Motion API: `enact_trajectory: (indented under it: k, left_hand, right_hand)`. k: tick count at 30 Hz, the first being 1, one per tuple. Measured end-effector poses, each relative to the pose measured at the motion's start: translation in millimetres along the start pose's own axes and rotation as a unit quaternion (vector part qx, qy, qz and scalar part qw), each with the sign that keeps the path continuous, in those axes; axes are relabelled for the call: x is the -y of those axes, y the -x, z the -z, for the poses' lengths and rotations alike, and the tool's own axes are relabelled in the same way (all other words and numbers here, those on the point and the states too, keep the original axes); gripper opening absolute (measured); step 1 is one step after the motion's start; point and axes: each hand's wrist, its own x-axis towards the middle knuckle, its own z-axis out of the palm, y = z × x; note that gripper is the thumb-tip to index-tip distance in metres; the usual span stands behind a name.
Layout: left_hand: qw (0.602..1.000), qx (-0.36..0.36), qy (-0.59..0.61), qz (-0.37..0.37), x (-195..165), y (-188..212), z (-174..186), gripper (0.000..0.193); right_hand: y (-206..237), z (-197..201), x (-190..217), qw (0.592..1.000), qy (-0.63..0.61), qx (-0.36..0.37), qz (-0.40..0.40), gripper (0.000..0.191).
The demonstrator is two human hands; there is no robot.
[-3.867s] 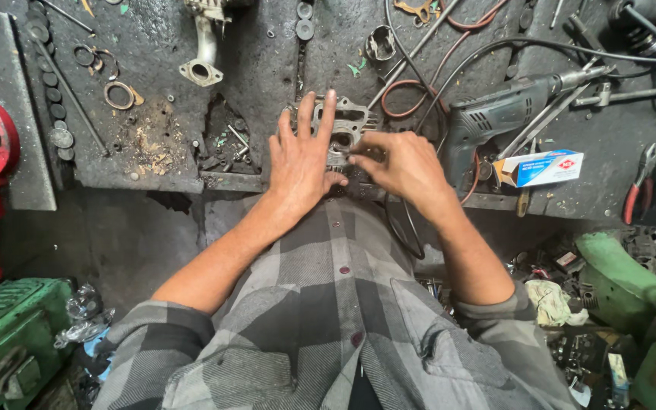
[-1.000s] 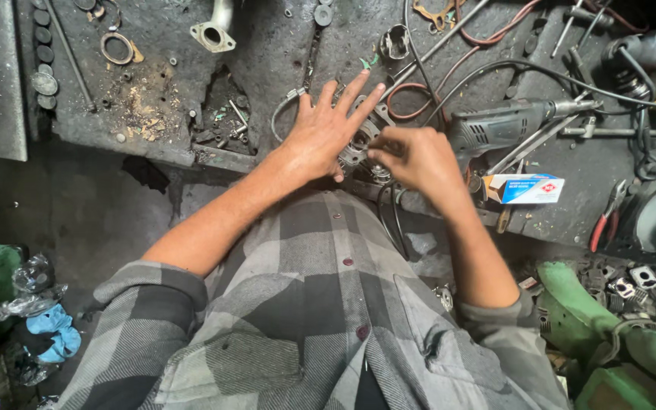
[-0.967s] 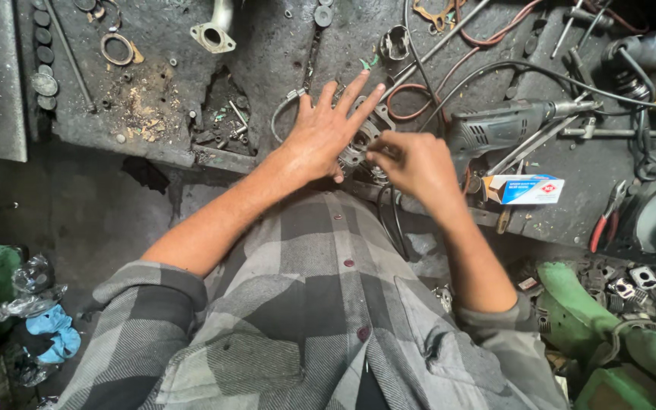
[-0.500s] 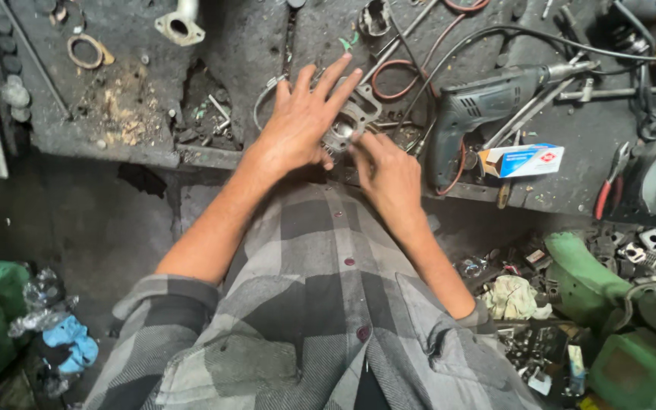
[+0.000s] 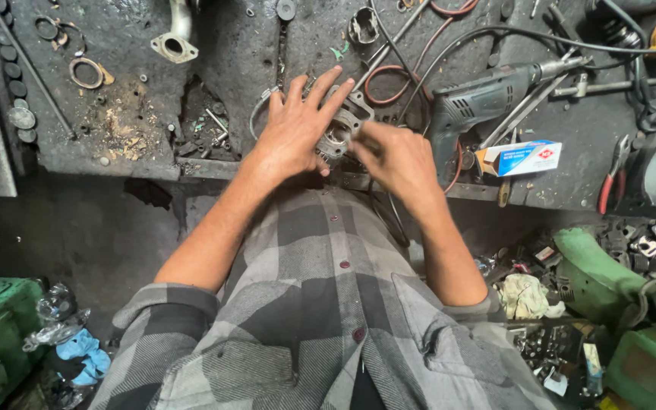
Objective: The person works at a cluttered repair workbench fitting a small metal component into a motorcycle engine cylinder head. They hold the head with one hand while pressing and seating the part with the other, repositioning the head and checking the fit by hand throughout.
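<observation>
A small grey metal engine part [image 5: 341,130] with a round bore lies at the front edge of a grimy workbench [image 5: 123,152]. My left hand [image 5: 298,125] rests flat on its left side with the fingers spread. My right hand [image 5: 395,156] pinches the part's right side with bunched fingertips. Both forearms reach out from grey plaid sleeves. Most of the part is hidden under my hands.
A grey electric drill [image 5: 487,95] lies right of my hands, beside a small white and blue box [image 5: 519,157]. Red-handled pliers [image 5: 610,180], cables, rods, metal rings [image 5: 86,73] and a flanged pipe [image 5: 176,42] litter the bench. Green machines [image 5: 624,288] stand on the floor.
The view has drifted, so the bench sits differently in frame. My right hand has shifted closer to the left and now pinches the metal part; the left hand stays spread on it.
</observation>
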Motion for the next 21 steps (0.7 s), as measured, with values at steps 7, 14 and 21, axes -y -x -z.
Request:
enact_trajectory:
  k: [7, 14, 21]
  left_hand:
    - [1.0, 0.001, 0.016, -0.007, -2, -1, 7, 0.149]
    - [1.0, 0.009, 0.018, 0.006, -9, -3, 9, 0.148]
    - [1.0, 0.005, 0.024, 0.001, -9, -3, 7, 0.147]
  right_hand:
    - [-12, 10, -12, 0.999, -0.026, 0.042, -0.012, 0.02]
    - [-24, 22, -16, 0.992, -0.037, 0.12, 0.004, 0.019]
    - [-33, 33, -18, 0.986, -0.005, 0.164, -0.016, 0.024]
